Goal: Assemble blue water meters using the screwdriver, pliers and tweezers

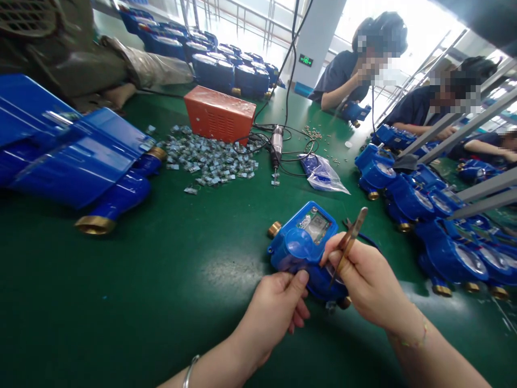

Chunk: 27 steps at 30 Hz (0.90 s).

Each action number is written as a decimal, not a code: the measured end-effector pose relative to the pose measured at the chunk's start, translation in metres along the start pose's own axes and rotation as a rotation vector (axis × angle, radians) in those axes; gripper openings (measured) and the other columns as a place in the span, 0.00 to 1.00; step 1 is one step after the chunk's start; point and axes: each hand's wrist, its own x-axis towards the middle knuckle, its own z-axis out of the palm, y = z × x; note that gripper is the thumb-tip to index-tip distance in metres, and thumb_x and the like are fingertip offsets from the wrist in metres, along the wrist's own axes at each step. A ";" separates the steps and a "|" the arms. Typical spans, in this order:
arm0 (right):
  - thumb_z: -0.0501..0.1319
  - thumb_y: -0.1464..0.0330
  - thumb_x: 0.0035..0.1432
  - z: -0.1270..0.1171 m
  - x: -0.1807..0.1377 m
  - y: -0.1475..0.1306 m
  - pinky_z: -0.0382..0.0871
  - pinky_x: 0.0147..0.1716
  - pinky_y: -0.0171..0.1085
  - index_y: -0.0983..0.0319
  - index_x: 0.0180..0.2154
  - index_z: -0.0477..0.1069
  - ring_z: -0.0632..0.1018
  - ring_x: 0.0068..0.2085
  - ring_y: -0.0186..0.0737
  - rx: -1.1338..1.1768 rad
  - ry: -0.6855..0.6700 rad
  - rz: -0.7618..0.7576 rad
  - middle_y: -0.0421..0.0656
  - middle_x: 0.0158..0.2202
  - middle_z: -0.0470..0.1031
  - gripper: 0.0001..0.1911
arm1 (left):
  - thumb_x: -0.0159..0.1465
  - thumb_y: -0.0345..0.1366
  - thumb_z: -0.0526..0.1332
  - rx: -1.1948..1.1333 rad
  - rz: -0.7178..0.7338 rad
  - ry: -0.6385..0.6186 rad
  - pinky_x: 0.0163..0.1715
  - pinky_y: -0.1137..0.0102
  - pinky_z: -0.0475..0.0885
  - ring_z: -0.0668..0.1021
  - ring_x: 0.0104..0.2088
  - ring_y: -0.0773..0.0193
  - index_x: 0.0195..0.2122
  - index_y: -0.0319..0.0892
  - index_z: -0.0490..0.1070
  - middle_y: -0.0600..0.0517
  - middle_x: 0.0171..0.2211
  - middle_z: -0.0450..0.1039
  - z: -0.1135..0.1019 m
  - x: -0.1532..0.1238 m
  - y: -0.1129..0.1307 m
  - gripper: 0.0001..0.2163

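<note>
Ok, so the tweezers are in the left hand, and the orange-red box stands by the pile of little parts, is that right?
Not quite: the head view shows the tweezers in the right hand, not the left. The orange-red box does stand by the pile of little parts.

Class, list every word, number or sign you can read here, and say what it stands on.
No text reads clearly.
Green sign on the pillar: pale marks, too small to read.
Display on the handled blue meter: too blurred.
Dials of the meters at right: blurred.
</note>
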 end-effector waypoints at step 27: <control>0.50 0.64 0.65 0.000 -0.005 0.002 0.63 0.28 0.27 0.58 0.33 0.66 0.69 0.30 0.28 0.214 0.040 0.106 0.35 0.29 0.69 0.10 | 0.64 0.38 0.51 -0.513 -0.240 -0.180 0.18 0.78 0.63 0.73 0.18 0.69 0.29 0.34 0.71 0.45 0.22 0.74 0.020 -0.029 0.030 0.14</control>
